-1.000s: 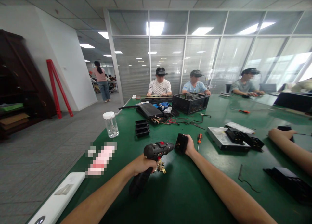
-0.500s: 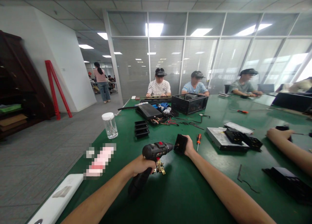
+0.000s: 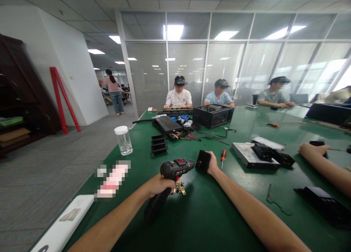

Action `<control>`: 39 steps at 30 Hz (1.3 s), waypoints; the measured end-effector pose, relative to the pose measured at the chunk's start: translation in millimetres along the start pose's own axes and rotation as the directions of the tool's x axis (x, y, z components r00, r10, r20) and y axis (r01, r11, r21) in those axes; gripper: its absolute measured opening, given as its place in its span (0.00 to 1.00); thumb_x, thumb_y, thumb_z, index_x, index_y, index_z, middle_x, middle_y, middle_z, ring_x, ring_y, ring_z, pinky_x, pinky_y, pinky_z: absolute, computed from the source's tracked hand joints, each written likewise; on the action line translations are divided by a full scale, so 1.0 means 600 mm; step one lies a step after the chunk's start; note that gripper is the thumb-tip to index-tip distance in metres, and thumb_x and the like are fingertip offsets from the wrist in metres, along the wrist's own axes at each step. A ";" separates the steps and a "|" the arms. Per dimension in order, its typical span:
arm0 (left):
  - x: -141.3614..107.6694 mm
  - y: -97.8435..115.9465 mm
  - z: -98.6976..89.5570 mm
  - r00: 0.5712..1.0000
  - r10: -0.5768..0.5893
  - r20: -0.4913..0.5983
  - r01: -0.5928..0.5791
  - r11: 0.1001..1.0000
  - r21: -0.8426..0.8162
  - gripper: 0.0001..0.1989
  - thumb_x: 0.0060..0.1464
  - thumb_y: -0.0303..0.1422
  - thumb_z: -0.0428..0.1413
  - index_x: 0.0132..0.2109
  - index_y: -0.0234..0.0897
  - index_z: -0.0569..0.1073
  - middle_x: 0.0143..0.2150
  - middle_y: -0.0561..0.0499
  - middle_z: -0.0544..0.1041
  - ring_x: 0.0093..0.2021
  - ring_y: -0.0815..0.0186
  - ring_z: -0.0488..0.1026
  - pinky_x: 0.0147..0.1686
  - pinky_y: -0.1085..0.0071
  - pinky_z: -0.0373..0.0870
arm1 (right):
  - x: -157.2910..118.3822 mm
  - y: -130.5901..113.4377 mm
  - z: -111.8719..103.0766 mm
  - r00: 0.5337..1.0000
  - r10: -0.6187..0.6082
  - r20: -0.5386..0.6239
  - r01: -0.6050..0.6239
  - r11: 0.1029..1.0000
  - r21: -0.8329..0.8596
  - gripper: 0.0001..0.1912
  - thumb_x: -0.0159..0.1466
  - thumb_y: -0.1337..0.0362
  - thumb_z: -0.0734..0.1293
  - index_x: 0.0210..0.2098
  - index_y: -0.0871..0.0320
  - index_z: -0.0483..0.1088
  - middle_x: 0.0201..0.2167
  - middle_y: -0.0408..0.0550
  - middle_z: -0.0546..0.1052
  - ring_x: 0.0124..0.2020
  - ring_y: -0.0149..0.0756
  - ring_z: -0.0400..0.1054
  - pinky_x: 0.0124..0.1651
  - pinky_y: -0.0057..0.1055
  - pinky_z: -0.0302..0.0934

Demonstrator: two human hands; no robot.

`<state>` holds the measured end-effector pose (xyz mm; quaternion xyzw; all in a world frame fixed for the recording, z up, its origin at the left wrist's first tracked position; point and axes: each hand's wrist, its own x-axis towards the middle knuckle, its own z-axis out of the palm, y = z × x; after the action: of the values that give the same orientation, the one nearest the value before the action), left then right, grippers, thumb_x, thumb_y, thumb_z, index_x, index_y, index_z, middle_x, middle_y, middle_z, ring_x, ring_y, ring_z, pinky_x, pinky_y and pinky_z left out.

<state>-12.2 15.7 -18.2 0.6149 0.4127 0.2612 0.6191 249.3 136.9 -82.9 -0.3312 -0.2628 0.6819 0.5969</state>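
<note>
Black drill (image 3: 177, 168) fills my left hand (image 3: 159, 185), nose aimed rightward at the dark box (image 3: 202, 161) my right hand (image 3: 213, 163) grips.

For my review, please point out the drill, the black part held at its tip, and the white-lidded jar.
Drill (image 3: 176, 168): head view, on the side of its body.
Black part (image 3: 203, 159): head view, on its broad face.
White-lidded jar (image 3: 125, 142): head view, on its clear wall.

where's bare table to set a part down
Bare green table lies between the left forearm and right forearm, nearer than the brass pieces; another patch between the jar, black trays and drill. Crowded: around the open black case and flat black box.
</note>
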 end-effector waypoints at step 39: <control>-0.001 0.002 0.002 1.000 0.014 0.009 -0.013 1.000 -0.016 0.05 0.35 0.25 0.51 0.24 0.31 0.70 0.19 0.53 0.68 0.21 0.69 0.63 0.25 0.72 0.59 | 0.001 0.000 -0.002 0.999 0.031 -0.013 -0.030 0.999 0.014 0.11 0.54 0.56 0.58 0.22 0.56 0.63 0.14 0.44 0.67 0.16 0.35 0.62 0.19 0.32 0.57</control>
<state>-11.2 14.4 -17.0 0.6139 0.4035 0.2658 0.6242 250.2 137.4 -83.4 -0.3357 -0.2489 0.6904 0.5905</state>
